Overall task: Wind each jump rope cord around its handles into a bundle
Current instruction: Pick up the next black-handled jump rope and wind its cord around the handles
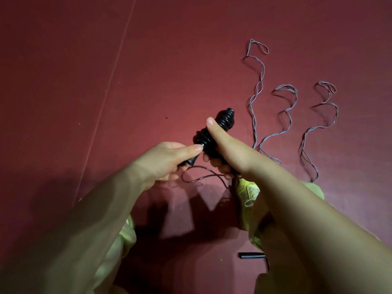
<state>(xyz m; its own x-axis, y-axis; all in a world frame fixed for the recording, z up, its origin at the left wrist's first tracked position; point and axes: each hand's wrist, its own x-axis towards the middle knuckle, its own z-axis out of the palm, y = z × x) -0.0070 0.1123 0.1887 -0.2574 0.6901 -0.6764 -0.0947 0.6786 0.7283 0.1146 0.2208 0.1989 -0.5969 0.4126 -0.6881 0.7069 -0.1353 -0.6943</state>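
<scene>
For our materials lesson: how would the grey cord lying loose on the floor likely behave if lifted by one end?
The grey cord would probably hang floppy, since it lies in loose waves. Its kinks may persist, as the curves look set. It is likely light, being thin against the red floor.

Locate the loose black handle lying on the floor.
Head view, bottom right of centre: the loose black handle lies on the red floor, below the hands and beside the right forearm.
</scene>
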